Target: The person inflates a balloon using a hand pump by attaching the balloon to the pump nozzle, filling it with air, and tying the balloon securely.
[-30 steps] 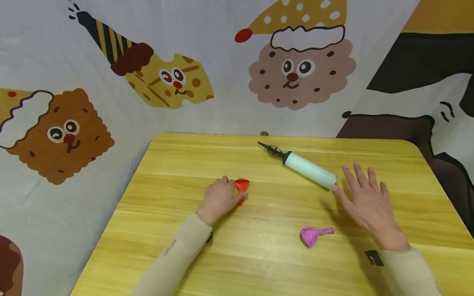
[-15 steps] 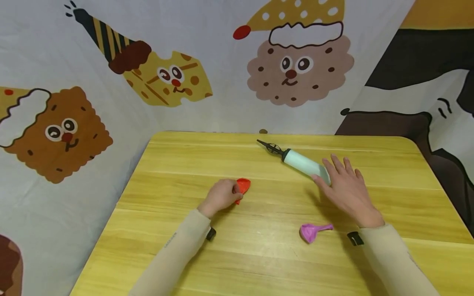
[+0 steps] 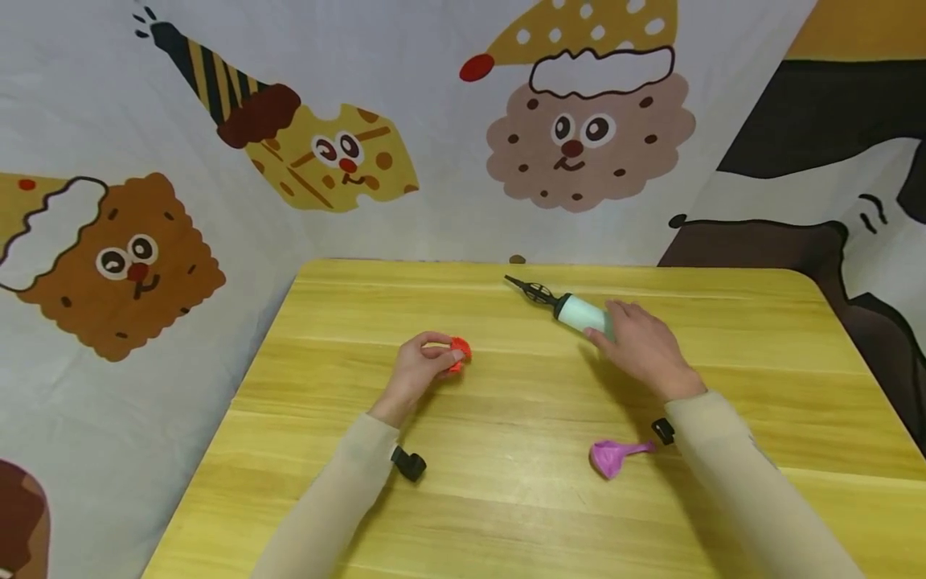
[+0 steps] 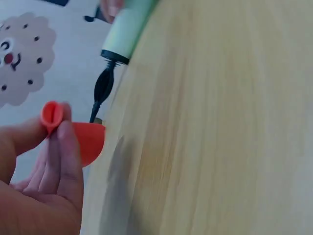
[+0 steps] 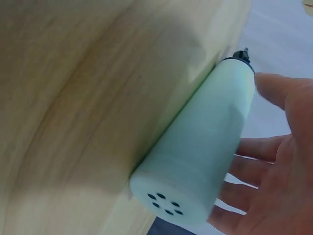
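My left hand [image 3: 414,371] pinches a red deflated balloon [image 3: 460,347] between thumb and fingers, above the table. In the left wrist view the balloon's rolled mouth [image 4: 52,114] pokes up over the fingertips, while its body [image 4: 90,143] hangs beyond them. A pale mint hand pump [image 3: 579,314] with a black nozzle [image 3: 537,292] lies on the table. My right hand [image 3: 646,351] is over its rear half. Seen from the right wrist, the thumb [image 5: 274,89] is at the nozzle end of the barrel [image 5: 198,142], and loosely spread fingers reach behind it.
A purple deflated balloon [image 3: 608,459] lies on the wooden table [image 3: 499,515], nearer than the pump and close to the right forearm. Behind the table hangs a white cloth [image 3: 441,217] printed with cartoon biscuits and cheese.
My left hand has picked the red balloon up from the table and turned it. My right hand has moved left and away from me, from beside the pump's rear end to over its barrel.
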Tool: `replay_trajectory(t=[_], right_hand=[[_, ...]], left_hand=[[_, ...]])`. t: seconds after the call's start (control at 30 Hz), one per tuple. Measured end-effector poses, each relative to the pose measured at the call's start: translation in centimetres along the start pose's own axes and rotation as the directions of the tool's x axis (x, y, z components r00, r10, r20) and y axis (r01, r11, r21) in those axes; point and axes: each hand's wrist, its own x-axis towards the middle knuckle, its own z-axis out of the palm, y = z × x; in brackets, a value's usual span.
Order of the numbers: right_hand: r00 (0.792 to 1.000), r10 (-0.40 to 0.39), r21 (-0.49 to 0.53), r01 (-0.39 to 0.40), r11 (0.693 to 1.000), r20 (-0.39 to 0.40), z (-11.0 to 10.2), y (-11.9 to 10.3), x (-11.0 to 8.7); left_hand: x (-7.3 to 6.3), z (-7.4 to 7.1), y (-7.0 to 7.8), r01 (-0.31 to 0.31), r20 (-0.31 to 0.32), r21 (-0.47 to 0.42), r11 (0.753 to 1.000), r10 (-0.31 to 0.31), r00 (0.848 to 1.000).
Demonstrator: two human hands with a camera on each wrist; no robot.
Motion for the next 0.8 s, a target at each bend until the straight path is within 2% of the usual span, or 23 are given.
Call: replay_trajectory(t=[0.07,0.17,0.27,0.37,0.43,0.57,0.8], right_hand=[[1.0,0.004,0.007,-0.004,1.0,0.0,0.3,0.1,0.3],[1.0,0.01,0.005,-0.01,1.0,0.007,0.7,0.3,0.7],[1.0,0.01,0.008,-0.01,1.0,-0.001,1.2,0.4,0.8],[1.0,0.021,0.02,-0.02,1.0,-0.016,1.4,0.4,0.6],[0.999,0.033,0.033,-0.032,0.999,-0.02,1.4,0.2,0.3],[0.998,0.055,0.071,-0.053,0.996,-0.02,1.0,-0.4,-0.8],[0.997,0.079,0.167,-0.073,0.983,-0.028,-0.2,-2.1,-4.0]], left_hand=[[0.0,0.0,-0.1,0.005,-0.038,-0.111,0.994,-0.009,0.999],[0.0,0.1,-0.3,0.017,-0.078,-0.261,0.965,-0.039,0.996],[0.0,0.5,-0.4,0.011,-0.108,-0.407,0.913,-0.061,0.992],[0.1,1.0,-0.6,0.0,-0.127,-0.509,0.861,-0.075,0.989],[0.2,1.3,-0.6,-0.005,-0.132,-0.543,0.84,-0.08,0.988],[0.4,1.7,-0.6,0.001,-0.148,-0.572,0.82,-0.104,0.984],[1.0,2.6,-0.6,-0.019,-0.194,-0.623,0.782,-0.131,0.972]])
